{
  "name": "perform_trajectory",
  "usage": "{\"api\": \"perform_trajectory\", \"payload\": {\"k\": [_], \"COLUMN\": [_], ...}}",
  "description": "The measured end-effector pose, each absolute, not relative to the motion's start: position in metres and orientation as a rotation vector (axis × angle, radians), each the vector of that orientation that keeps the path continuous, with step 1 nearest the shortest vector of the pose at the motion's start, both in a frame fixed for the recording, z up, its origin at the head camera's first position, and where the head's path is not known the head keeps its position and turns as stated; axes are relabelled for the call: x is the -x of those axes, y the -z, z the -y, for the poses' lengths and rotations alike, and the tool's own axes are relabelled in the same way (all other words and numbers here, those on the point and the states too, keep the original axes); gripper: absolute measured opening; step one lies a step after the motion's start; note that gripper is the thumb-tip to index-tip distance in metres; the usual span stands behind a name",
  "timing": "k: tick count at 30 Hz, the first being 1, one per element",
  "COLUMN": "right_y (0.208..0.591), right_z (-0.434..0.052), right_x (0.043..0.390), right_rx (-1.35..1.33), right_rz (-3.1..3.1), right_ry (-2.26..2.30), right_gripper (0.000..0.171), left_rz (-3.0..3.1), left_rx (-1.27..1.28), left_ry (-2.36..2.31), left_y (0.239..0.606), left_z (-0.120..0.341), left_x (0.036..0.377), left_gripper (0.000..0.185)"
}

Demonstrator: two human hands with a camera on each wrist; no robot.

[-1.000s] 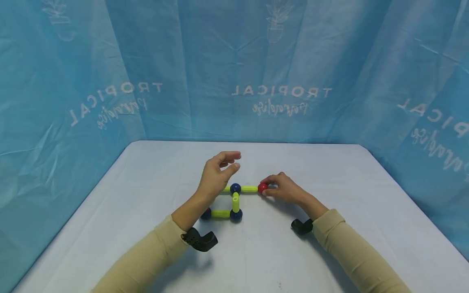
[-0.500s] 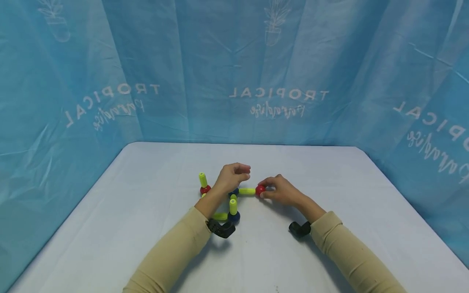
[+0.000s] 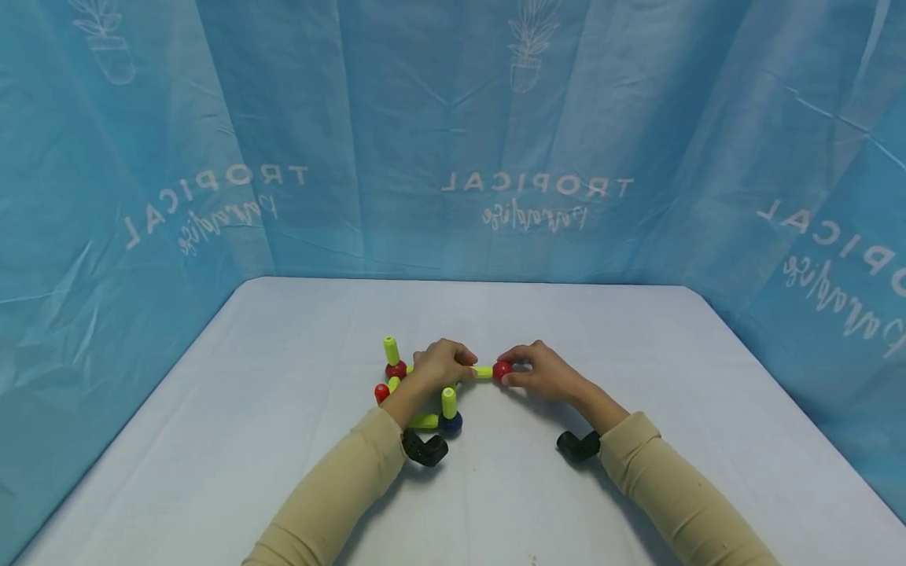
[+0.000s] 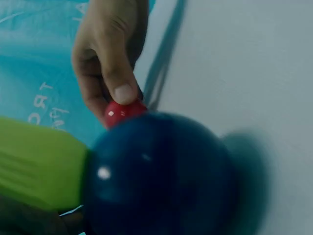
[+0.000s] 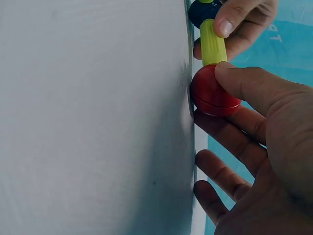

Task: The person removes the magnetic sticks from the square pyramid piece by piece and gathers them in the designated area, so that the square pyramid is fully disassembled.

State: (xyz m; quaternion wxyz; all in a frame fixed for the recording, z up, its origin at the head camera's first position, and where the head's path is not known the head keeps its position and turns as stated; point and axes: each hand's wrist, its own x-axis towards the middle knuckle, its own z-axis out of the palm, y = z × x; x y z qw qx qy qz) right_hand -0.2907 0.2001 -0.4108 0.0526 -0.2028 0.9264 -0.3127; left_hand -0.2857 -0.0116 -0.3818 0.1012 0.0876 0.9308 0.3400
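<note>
A toy frame of green sticks and balls lies on the white table (image 3: 283, 440). My right hand (image 3: 541, 371) pinches the red ball (image 3: 502, 369) at its right end; its thumb (image 5: 244, 81) lies on top of that ball (image 5: 212, 93). A short green stick (image 5: 212, 41) runs from it to a blue ball (image 5: 203, 9). My left hand (image 3: 442, 363) is curled over that joint and pinches the stick there. In the left wrist view the blue ball (image 4: 156, 176) fills the frame, with another green stick (image 4: 39, 166) on its left.
A green stick (image 3: 449, 402) stands on a near blue ball (image 3: 450, 423). Another (image 3: 391, 350) stands on a red ball (image 3: 395, 369), with a small red ball (image 3: 381, 391) beside it. A blue curtain (image 3: 538, 141) closes the table on three sides.
My left hand came down from a raised, open pose and closed on the joint by the blue ball. The right hand stayed on the red ball. The frame's left part came into sight.
</note>
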Motion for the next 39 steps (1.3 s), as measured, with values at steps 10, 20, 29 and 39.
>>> {"api": "perform_trajectory", "payload": {"k": [10,20,29,39], "right_y": [0.411,0.411,0.411,0.408], "right_z": [-0.197,-0.194,-0.197,-0.228], "right_x": [0.290,0.289,0.288,0.305], "right_rx": [0.570,0.580,0.514,0.385], "right_rz": [-2.811,-2.875,-2.881,-2.855], "right_ry": [0.961,0.913,0.895,0.965], "right_gripper": [0.042,0.038,0.037,0.040], "left_rz": [-2.796,-2.866,-2.884,-2.905], "left_rx": [-0.302,-0.339,-0.343,-0.298], "left_ry": [-0.963,-0.950,-0.960,-0.949], "left_y": [0.391,0.398,0.398,0.397], "left_z": [0.015,0.017,0.016,0.025], "left_x": [0.286,0.285,0.281,0.279], "left_gripper": [0.021,0.018,0.017,0.018]}}
